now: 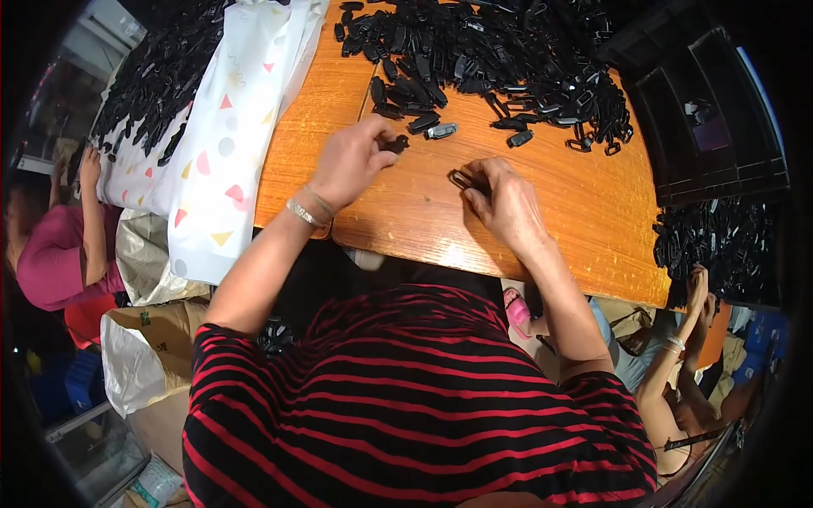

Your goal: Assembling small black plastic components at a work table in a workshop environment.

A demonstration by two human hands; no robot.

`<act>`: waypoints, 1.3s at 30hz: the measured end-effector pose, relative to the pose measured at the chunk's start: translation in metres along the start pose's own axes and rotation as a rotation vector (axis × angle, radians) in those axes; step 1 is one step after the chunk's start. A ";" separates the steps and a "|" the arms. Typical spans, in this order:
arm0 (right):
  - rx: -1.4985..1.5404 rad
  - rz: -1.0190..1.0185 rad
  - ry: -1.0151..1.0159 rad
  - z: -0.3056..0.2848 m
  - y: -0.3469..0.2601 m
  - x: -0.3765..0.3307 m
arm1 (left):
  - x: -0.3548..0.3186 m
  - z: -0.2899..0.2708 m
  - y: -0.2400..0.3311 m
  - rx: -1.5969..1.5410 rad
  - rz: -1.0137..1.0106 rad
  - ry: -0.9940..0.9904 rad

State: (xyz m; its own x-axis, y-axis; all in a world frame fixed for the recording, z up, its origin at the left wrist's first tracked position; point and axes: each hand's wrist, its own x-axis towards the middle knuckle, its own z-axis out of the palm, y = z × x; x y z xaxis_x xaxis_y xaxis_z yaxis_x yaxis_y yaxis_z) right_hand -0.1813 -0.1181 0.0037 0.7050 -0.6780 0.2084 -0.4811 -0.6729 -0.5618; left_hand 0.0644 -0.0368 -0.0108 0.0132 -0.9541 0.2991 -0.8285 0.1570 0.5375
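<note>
Over the wooden table (398, 212), my left hand (351, 161) pinches a small black plastic piece (400, 144) between thumb and fingertips; the fingers hide part of it. To its right, my right hand (510, 203) is closed on a black plastic loop piece (460, 179), whose open, frame-like end sticks out to the left. The two pieces are apart. Just beyond my left hand lie a few loose black pieces and one with a grey top (442, 131). Another loose piece (520, 138) rests farther right.
A large heap of black plastic pieces (474, 51) covers the table's far side. A white patterned cloth (224, 144) hangs over the left edge. At right stands a black crate (711, 118), with another heap (711, 241) below it. Co-workers sit left and right; paper sacks (148, 347) stand at lower left.
</note>
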 end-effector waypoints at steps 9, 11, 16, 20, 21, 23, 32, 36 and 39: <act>0.483 0.057 0.216 0.028 -0.037 0.003 | -0.017 0.020 0.037 -1.289 -0.503 0.140; 0.576 0.064 0.269 0.034 -0.038 0.004 | -0.018 0.021 0.044 -1.338 -0.425 0.134; 0.528 -0.013 0.287 0.033 -0.044 0.008 | -0.020 0.019 0.051 -1.281 -0.368 0.183; 0.508 -0.063 0.267 0.037 -0.036 0.007 | -0.022 0.020 0.050 -1.217 -0.347 0.169; 0.508 -0.062 0.268 0.038 -0.035 0.007 | -0.023 0.020 0.051 -1.217 -0.347 0.167; 0.538 -0.045 0.258 0.039 -0.036 0.006 | -0.026 0.022 0.055 -1.238 -0.375 0.202; 0.315 -0.095 0.386 0.052 -0.047 -0.007 | -0.038 0.036 0.076 -0.939 -0.331 0.300; 0.375 -0.058 0.262 0.050 -0.051 -0.011 | -0.041 0.026 0.076 -1.000 -0.307 0.204; 0.457 -0.144 0.196 0.057 -0.063 -0.018 | -0.045 0.026 0.074 -1.132 -0.278 0.204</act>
State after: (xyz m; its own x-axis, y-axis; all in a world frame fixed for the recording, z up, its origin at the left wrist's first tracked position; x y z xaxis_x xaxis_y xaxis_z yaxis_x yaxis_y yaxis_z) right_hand -0.1337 -0.0463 -0.0102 0.6150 -0.6605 0.4307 -0.0788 -0.5950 -0.7999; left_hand -0.0125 0.0115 -0.0053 0.2888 -0.9489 0.1269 0.1830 0.1848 0.9656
